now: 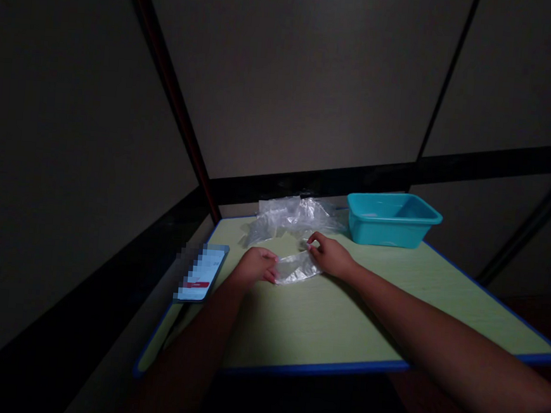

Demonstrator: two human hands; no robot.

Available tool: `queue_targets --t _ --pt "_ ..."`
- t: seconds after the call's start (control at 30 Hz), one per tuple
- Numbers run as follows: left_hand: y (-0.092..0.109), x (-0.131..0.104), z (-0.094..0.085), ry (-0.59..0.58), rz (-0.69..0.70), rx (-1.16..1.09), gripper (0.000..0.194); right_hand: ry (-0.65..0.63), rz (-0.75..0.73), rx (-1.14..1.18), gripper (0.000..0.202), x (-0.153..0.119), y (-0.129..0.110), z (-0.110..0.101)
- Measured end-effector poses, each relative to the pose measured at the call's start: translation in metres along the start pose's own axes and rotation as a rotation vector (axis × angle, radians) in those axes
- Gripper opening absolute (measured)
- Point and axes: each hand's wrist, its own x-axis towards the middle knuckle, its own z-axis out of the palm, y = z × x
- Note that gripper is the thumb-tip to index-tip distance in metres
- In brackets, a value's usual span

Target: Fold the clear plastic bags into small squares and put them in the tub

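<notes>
Clear bag (295, 268) front-left of teal tub (386, 233), long axis slanting tubward; right hand (336, 257), nearer tub, pinching tub-side end; left hand (252, 266) gripping far end.

Both hands (294, 261) grip clear plastic bag (297, 268) above table (304, 329).

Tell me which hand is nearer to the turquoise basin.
The right hand. It is just left of and in front of the turquoise basin; the left hand is farther left, across the clear plastic piece.
</notes>
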Motion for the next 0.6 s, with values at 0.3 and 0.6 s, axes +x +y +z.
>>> queue_targets --t 0.3,0.6 --pt "0.001 0.000 -0.002 0.317 0.226 0.350 0.028 -0.076 -0.046 -0.046 0.029 -0.004 -0.002 -0.002" --pt "-0.004 -0.025 0.046 0.344 0.627 1.037 0.074 -0.069 -0.040 -0.121 0.030 -0.005 -0.006 0.001"
